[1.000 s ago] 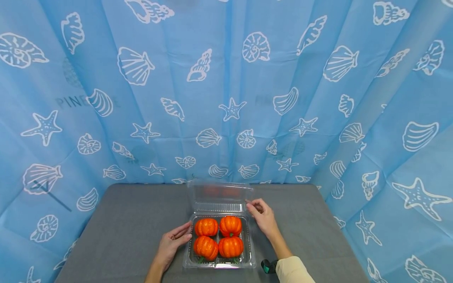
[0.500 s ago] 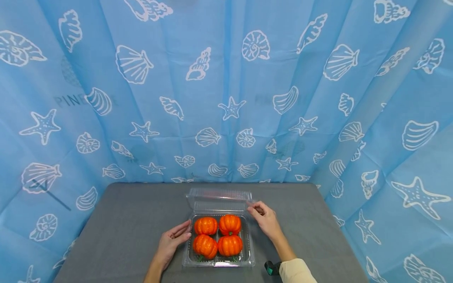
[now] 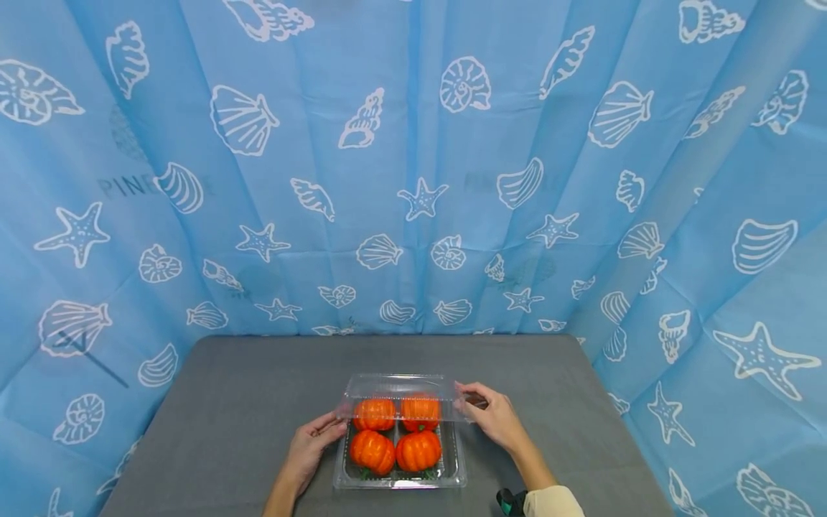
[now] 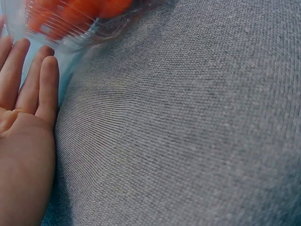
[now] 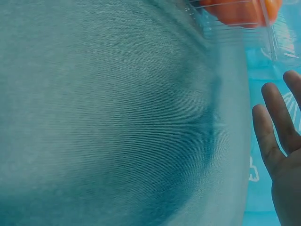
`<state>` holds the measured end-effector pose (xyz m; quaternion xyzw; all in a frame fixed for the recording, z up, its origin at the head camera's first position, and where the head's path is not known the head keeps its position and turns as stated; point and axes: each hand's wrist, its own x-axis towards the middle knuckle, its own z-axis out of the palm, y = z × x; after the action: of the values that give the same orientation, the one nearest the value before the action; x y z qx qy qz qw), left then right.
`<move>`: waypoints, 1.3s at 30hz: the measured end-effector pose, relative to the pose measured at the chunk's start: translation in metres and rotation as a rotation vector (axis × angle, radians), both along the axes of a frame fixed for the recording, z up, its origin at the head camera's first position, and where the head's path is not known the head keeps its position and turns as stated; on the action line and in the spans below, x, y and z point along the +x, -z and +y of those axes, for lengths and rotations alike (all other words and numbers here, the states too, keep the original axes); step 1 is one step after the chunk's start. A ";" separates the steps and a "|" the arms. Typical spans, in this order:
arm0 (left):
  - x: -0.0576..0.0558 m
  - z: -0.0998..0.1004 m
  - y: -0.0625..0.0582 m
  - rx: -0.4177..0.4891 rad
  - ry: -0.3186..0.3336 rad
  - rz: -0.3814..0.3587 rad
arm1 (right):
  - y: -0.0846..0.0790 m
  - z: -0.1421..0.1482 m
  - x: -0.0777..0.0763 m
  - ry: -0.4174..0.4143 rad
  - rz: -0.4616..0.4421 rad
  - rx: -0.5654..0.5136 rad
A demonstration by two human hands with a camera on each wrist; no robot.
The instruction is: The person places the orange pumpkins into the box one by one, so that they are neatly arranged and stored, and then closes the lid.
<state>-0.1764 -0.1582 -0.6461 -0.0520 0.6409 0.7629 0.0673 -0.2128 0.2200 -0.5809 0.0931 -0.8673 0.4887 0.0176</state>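
A clear plastic clamshell container (image 3: 400, 484) sits near the front of the table with several small orange pumpkins (image 3: 372, 452) in it. Its hinged lid (image 3: 402, 386) is tilted forward, partly over the back pumpkins. My right hand (image 3: 496, 418) pinches the lid's right edge between thumb and fingertips. On the other side, my left hand (image 3: 306, 451) touches the container's left edge near the back corner, fingers extended. Straight fingers (image 4: 49, 87) show beside the container in the left wrist view. The right wrist view shows outer fingers (image 5: 277, 115) stretched out; its thumb is out of frame.
Grey cloth covers the table (image 3: 258, 388). A blue curtain (image 3: 413, 165) with white shell prints hangs behind it and along both sides. A dark band (image 3: 510, 500) sits at the right wrist, next to a cream sleeve (image 3: 553, 502).
The lid has swung from raised at the back to leaning over the rear pumpkins. My right hand has moved with it, slightly right and toward me. My left hand has stayed in place.
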 end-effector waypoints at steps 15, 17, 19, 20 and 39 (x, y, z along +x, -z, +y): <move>-0.001 0.000 0.000 0.031 0.020 0.013 | 0.010 0.000 0.013 -0.049 -0.027 -0.002; -0.001 0.000 0.001 0.039 0.008 0.004 | 0.011 -0.001 0.015 -0.026 -0.042 0.003; 0.000 0.000 0.001 0.042 0.001 -0.002 | 0.012 -0.002 0.017 -0.011 -0.057 0.008; 0.000 0.000 0.001 0.046 -0.005 -0.008 | 0.013 -0.002 0.017 -0.009 -0.064 0.006; -0.008 0.005 -0.002 0.067 -0.069 -0.043 | 0.013 -0.012 0.029 -0.114 -0.239 -0.211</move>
<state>-0.1840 -0.1535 -0.6436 -0.0883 0.6112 0.7845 0.0567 -0.1843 0.2085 -0.5937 0.0808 -0.8003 0.5850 -0.1037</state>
